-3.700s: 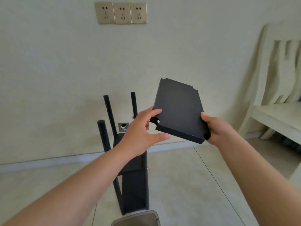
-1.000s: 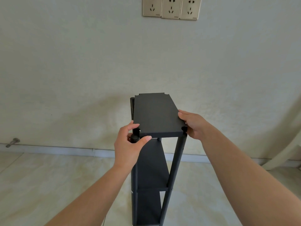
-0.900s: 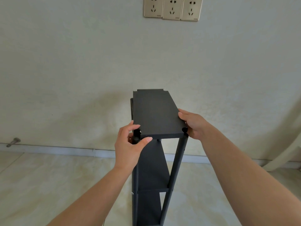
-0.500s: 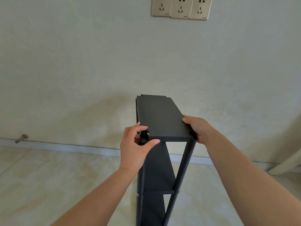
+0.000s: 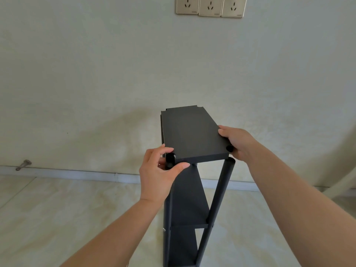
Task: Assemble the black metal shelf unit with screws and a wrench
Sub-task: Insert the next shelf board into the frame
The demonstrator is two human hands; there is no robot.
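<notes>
Cream wall (image 5: 96, 74) behind; both hands grip top panel (image 5: 190, 135).

- Top shelf panel (image 5: 189, 133): flat matte black metal, notched corners, roughly level on top of the frame, near-left notch at a post top, near-right corner just above the right post.
- Near-right post (image 5: 217, 205): black round tube, upper end just under the panel's corner.
- Lower shelf (image 5: 189, 203): black, fixed between the posts below the panel.
</notes>
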